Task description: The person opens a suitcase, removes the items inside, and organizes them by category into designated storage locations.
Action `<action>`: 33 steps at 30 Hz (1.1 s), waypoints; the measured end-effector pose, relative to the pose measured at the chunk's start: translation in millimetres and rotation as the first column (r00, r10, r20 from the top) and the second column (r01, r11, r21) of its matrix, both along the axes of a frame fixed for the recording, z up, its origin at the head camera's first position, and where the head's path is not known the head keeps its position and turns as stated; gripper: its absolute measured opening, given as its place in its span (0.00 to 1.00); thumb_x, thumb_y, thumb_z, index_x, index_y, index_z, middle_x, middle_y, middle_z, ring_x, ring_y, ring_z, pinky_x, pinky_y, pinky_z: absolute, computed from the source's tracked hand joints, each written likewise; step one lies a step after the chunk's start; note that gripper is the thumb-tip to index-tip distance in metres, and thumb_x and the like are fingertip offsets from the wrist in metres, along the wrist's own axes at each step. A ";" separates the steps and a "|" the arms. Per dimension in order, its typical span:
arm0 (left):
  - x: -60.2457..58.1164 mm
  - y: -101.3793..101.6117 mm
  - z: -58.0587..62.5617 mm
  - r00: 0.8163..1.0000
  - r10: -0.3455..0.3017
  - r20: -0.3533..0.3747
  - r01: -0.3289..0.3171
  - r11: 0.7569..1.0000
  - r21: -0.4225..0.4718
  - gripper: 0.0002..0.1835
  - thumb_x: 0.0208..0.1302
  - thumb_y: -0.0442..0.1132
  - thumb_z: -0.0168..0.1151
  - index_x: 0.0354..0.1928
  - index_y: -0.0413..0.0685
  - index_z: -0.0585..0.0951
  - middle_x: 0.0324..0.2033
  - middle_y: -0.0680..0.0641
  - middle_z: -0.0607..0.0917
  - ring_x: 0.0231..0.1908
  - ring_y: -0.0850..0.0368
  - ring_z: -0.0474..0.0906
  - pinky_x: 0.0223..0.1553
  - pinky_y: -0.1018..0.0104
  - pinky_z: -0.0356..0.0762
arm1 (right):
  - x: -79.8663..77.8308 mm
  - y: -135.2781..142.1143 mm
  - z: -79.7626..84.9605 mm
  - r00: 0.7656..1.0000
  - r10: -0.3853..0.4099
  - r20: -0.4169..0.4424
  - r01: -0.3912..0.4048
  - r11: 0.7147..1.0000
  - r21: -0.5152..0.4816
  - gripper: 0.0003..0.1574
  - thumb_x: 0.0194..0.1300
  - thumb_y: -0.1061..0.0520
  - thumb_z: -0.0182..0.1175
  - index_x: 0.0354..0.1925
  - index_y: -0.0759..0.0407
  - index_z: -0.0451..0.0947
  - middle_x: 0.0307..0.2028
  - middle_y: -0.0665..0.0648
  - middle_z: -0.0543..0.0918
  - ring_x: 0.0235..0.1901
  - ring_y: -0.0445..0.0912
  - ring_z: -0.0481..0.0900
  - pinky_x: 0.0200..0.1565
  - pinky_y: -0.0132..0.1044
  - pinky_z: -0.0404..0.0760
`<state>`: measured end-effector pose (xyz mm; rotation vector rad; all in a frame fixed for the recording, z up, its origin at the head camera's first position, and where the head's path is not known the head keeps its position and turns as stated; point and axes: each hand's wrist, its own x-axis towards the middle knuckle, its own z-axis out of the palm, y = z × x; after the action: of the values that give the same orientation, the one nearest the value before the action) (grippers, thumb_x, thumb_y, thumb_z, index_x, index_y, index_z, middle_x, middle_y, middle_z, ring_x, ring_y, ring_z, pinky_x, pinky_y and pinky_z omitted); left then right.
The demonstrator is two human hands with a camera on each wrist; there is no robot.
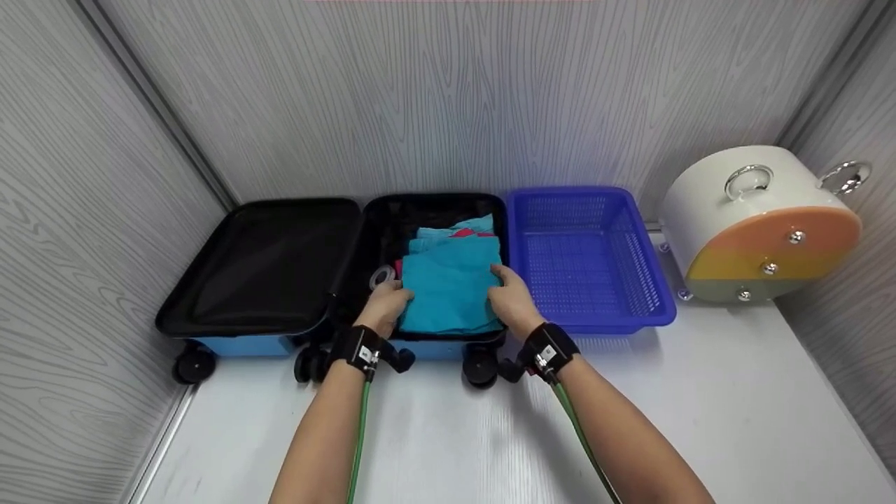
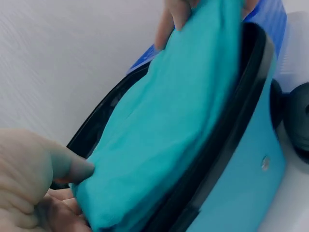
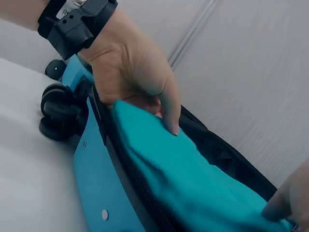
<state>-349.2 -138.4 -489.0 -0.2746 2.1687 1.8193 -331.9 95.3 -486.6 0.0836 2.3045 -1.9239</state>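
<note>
A folded turquoise cloth [image 1: 451, 287] lies over the right half of an open suitcase [image 1: 434, 199], close to its front rim. My left hand [image 1: 385, 306] pinches the cloth's left edge, thumb on top and fingers below. On the opposite side, my right hand [image 1: 513, 301] grips the right edge with the thumb over the fabric. The left wrist view shows the cloth [image 2: 154, 125] spanning between both hands above the black rim. Beneath and behind it are lighter blue and red fabrics [image 1: 465, 231]. A pale ring-shaped item [image 1: 382, 277] sits just beyond my left hand.
The suitcase's other half [image 1: 266, 266] lies open at left, lined in black. A blue perforated basket [image 1: 588, 266] stands against the suitcase's right side. Farther right is a white drum-shaped cabinet [image 1: 759, 224] with metal handles. Black wheels [image 1: 481, 367] project at the suitcase's front.
</note>
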 end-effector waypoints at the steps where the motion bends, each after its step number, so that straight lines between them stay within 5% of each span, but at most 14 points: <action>1: 0.0 2.3 0.4 1.000 -0.003 -0.027 0.003 1.000 -0.008 0.33 0.77 0.31 0.47 0.80 0.30 0.53 0.79 0.35 0.55 0.78 0.43 0.51 0.76 0.50 0.54 | 0.0 -0.2 -0.1 1.000 0.012 -0.019 -0.011 1.000 0.015 0.43 0.68 0.72 0.41 0.80 0.67 0.52 0.79 0.65 0.56 0.79 0.56 0.50 0.76 0.50 0.55; 12: -0.3 32.8 20.8 0.979 -0.028 -0.201 0.015 0.998 -0.065 0.32 0.78 0.28 0.40 0.81 0.35 0.52 0.80 0.39 0.53 0.80 0.45 0.45 0.78 0.55 0.50 | -4.3 11.1 1.4 0.975 0.093 -0.202 -0.043 0.970 0.240 0.49 0.64 0.78 0.37 0.82 0.58 0.53 0.82 0.60 0.48 0.80 0.53 0.46 0.78 0.47 0.49; 23: -4.3 66.6 34.0 0.961 -0.039 -0.273 0.044 0.999 0.011 0.31 0.82 0.32 0.40 0.82 0.41 0.49 0.81 0.42 0.51 0.80 0.48 0.46 0.77 0.60 0.51 | -11.3 48.5 14.9 0.941 0.102 -0.322 -0.004 0.956 0.292 0.50 0.67 0.78 0.39 0.82 0.54 0.51 0.83 0.53 0.47 0.81 0.49 0.43 0.78 0.46 0.46; 33: -4.5 122.0 37.5 0.945 -0.081 -0.316 0.126 0.984 0.127 0.34 0.77 0.29 0.39 0.83 0.41 0.49 0.81 0.45 0.52 0.80 0.53 0.46 0.77 0.62 0.49 | -11.8 104.7 19.9 0.928 0.053 -0.369 0.075 0.943 0.323 0.50 0.67 0.77 0.40 0.83 0.51 0.50 0.83 0.52 0.46 0.81 0.51 0.42 0.79 0.49 0.45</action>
<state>-353.7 -16.5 -451.6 0.1681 2.1812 2.0615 -343.7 200.1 -466.8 -0.2611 2.8646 -1.6479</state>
